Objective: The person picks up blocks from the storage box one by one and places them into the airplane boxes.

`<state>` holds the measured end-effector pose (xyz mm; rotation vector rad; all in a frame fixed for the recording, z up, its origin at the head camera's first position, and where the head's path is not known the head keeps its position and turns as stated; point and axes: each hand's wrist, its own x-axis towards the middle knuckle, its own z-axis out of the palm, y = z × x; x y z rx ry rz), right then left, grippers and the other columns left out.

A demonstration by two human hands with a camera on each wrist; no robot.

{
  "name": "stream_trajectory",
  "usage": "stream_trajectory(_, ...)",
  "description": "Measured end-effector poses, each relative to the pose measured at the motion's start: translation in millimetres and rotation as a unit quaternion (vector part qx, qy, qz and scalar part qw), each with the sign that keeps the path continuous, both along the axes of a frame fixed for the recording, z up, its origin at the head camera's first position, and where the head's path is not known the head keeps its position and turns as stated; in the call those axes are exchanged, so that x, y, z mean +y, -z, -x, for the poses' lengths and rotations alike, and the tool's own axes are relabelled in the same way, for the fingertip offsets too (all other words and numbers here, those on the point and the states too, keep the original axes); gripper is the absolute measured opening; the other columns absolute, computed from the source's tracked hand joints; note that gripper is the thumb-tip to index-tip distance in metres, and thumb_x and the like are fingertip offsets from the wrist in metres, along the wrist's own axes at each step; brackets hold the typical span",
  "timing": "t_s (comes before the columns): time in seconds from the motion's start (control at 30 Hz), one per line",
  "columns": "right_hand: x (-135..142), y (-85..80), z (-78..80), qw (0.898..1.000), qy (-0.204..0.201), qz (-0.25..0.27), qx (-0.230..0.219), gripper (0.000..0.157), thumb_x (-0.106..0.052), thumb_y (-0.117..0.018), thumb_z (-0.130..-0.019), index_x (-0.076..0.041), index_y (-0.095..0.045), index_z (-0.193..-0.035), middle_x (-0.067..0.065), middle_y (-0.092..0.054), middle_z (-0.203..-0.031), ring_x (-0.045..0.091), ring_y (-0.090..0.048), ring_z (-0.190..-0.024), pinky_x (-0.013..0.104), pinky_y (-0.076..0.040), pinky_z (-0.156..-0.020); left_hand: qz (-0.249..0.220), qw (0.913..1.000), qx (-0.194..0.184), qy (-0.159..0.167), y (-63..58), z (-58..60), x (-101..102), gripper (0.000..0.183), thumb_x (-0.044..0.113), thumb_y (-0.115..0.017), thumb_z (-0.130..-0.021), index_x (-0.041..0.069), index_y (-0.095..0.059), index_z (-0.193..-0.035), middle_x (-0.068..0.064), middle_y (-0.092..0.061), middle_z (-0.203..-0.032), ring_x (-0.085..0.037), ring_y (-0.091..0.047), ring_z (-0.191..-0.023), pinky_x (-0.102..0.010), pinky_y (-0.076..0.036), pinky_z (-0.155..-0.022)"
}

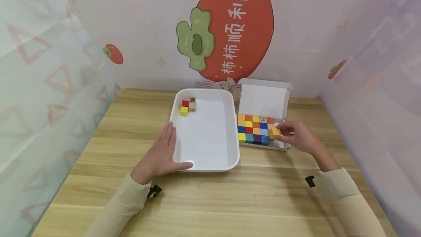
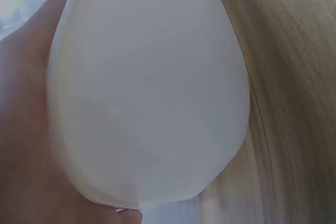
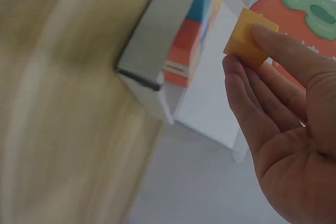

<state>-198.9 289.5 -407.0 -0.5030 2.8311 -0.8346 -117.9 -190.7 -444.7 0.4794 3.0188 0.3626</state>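
In the head view my left hand [image 1: 161, 153] rests at the near left corner of a white tray [image 1: 231, 131]. Its straight fingers lie along the left rim and the thumb reaches over the front rim. My right hand [image 1: 300, 137] pinches an orange block [image 3: 251, 38] between thumb and fingertips, over the right end of an open white box [image 1: 263, 100]. Rows of colored blocks [image 1: 256, 131] fill most of that box, one marked H. In the tray's far left corner sit a red block [image 1: 185, 103], a yellow block [image 1: 184, 111] and plain wooden letter blocks [image 1: 192, 105].
Tray and box stand side by side on a wooden table [image 1: 210, 200], with the box lid raised at the back. Behind the table hangs a patterned backdrop [image 1: 148, 21], and curtains [image 1: 378, 94] close in both sides.
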Motion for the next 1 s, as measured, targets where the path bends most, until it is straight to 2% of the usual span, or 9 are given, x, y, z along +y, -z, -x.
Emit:
stream_trajectory(0.2, 11.3, 15.2, -11.7, 1.000, 0.021, -0.005, 0.006, 0.035, -0.027, -0.078, -0.082, -0.008, -0.070, -0.111, 0.012, -0.072, -0.107, 0.023, -0.069, -0.094, 0.038, -0.059, -0.081, 0.003, 1.0000, -0.001, 0.000, -5.5, -0.2, 0.2, 0.138, 0.097, -0.038, -0.064, -0.002, -0.002, -0.154, -0.017, 0.008, -0.163, -0.032, 0.003, -0.153, -0.049, -0.015, -0.124)
stream_trajectory(0.47, 7.2, 37.3, -17.3, 0.998, 0.053, 0.004, 0.015, 0.033, -0.023, -0.076, -0.084, -0.006, -0.069, -0.111, 0.015, -0.073, -0.107, 0.026, -0.071, -0.094, 0.036, -0.060, -0.079, -0.005, 1.0000, -0.003, 0.002, -5.4, -1.8, 0.3, 0.139, 0.096, -0.039, -0.064, -0.003, -0.002, -0.154, -0.018, 0.008, -0.163, -0.031, 0.005, -0.153, -0.047, -0.012, -0.125)
stream_trajectory(0.6, 1.1, 41.8, -17.6, 0.997, 0.071, 0.020, 0.012, 0.034, -0.020, -0.075, -0.084, -0.004, -0.068, -0.113, 0.017, -0.072, -0.109, 0.027, -0.071, -0.095, 0.036, -0.060, -0.078, -0.005, 1.0000, -0.005, 0.000, -5.0, -2.0, 0.2, 0.138, 0.096, -0.039, -0.064, -0.002, -0.002, -0.154, -0.018, 0.009, -0.163, -0.031, 0.005, -0.153, -0.047, -0.012, -0.125)
stream_trajectory(0.83, -4.8, 46.9, -20.4, 0.994, 0.096, 0.054, -0.006, 0.033, -0.016, -0.076, -0.084, -0.001, -0.067, -0.111, 0.019, -0.072, -0.107, 0.028, -0.072, -0.095, 0.029, -0.060, -0.075, -0.004, 0.9999, -0.009, 0.003, -5.5, -2.2, 0.4, 0.138, 0.096, -0.039, -0.065, -0.002, -0.001, -0.154, -0.018, 0.010, -0.163, -0.031, 0.005, -0.153, -0.047, -0.011, -0.125)
stream_trajectory(1.0, -5.6, 47.1, -19.7, 0.992, 0.110, 0.060, -0.028, 0.037, -0.022, -0.075, -0.084, -0.001, -0.066, -0.113, 0.020, -0.071, -0.110, 0.029, -0.072, -0.099, 0.029, -0.060, -0.076, -0.006, 1.0000, -0.007, 0.003, -5.3, -2.0, 0.8, 0.137, 0.096, -0.039, -0.065, -0.003, -0.002, -0.154, -0.018, 0.009, -0.163, -0.031, 0.005, -0.153, -0.047, -0.011, -0.125)
